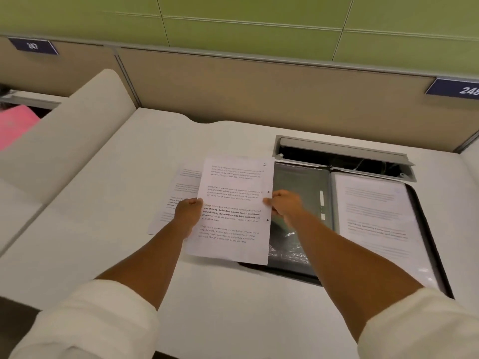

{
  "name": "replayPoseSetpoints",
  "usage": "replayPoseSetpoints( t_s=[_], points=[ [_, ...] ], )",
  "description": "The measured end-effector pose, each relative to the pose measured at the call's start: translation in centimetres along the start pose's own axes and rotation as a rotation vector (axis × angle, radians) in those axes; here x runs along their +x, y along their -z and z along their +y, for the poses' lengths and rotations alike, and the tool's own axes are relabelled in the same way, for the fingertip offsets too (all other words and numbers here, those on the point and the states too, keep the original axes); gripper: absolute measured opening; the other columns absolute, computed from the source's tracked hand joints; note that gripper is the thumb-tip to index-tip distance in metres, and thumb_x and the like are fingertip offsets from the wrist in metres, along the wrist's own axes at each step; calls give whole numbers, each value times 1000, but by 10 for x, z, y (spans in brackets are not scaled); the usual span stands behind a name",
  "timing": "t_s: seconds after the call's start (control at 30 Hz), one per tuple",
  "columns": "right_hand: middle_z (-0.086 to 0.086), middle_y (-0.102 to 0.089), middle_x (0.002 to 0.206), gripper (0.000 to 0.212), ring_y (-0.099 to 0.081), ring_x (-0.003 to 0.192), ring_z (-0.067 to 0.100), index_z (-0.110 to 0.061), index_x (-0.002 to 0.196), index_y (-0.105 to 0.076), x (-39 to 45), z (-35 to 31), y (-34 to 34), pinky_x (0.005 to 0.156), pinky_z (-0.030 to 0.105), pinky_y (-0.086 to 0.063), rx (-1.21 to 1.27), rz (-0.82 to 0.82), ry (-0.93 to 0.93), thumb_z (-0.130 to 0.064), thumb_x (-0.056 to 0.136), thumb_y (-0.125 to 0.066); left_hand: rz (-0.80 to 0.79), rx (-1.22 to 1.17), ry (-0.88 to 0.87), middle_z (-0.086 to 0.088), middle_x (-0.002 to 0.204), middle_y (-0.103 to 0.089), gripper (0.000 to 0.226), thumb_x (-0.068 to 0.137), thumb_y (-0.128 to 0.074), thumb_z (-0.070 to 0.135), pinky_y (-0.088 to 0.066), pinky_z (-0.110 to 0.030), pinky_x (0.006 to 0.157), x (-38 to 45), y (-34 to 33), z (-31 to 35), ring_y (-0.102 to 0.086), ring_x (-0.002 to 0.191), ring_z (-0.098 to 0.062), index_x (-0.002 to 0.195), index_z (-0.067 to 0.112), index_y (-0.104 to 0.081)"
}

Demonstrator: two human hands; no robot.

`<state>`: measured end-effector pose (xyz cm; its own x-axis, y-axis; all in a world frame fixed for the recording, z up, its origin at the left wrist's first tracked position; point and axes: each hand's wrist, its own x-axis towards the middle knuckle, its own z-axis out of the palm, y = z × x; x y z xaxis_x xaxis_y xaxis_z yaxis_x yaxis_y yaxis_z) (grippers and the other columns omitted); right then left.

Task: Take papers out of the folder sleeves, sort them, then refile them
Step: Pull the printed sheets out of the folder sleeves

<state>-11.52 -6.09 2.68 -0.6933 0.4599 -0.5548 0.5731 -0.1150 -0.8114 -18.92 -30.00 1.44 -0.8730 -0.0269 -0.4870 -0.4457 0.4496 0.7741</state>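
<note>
Just left of the open folder point(373, 218), both hands hold one printed sheet point(233, 211) above the counter point(233, 301): left hand point(188, 215) fingers grip its left edge, right hand point(283, 204) fingers pinch its right edge. Beyond, more papers point(178, 198) lie underneath.

A dark blue plaque point(33, 45) on the beige partition reads 247 — another point(457, 89) at right begins 248. The held white printed sheet point(233, 211) shows "way of living".
</note>
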Motion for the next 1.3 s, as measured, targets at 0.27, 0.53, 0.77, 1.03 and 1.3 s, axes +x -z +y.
replayPoseSetpoints(
  t_s=[0.27, 0.53, 0.77, 1.03, 1.3],
  points=[
    [9, -64, 105, 11, -63, 87, 18, -8, 91, -63, 42, -15, -76, 64, 21, -54, 67, -40, -41, -1, 87, -71, 212, -3, 24, -8, 120, -70, 29, 97, -57, 26, -52, -34, 92, 59, 54, -14, -63, 106, -30, 117, 13, -73],
    [9, -70, 91, 13, -69, 73, 17, -8, 82, -68, 69, -17, -119, 68, 24, -60, -9, 4, -58, 2, 81, -77, 291, 64, 34, -5, 118, -70, 23, 97, -60, 26, -44, -27, 81, 98, 76, -21, -56, 95, -21, 112, 16, -75],
    [4, -69, 85, 16, -73, 79, 20, -13, 79, -67, 79, -13, -133, 81, 34, -61, -129, 15, -54, -2, 81, -78, 309, 118, 32, -7, 111, -71, 21, 96, -60, 25, -51, -32, 85, 112, 79, -26, -57, 92, -24, 107, 16, -76],
    [12, -71, 102, 22, -69, 97, 28, -22, 70, -57, 74, -10, -125, 87, 41, -58, -429, -50, 30, -11, 80, -74, 354, 183, -17, -4, 128, -66, 27, 96, -60, 20, -48, -38, 104, 110, 74, -19, -61, 118, -27, 121, 17, -69],
    [9, -71, 100, 13, -70, 90, 24, -18, 86, -62, 54, -6, -73, 80, 35, -59, -362, 35, 69, -13, 83, -74, 193, 165, -156, 2, 117, -70, 22, 96, -56, 15, -43, -20, 82, 71, 10, 2, -63, 104, -18, 108, 21, -73]
  ],
)
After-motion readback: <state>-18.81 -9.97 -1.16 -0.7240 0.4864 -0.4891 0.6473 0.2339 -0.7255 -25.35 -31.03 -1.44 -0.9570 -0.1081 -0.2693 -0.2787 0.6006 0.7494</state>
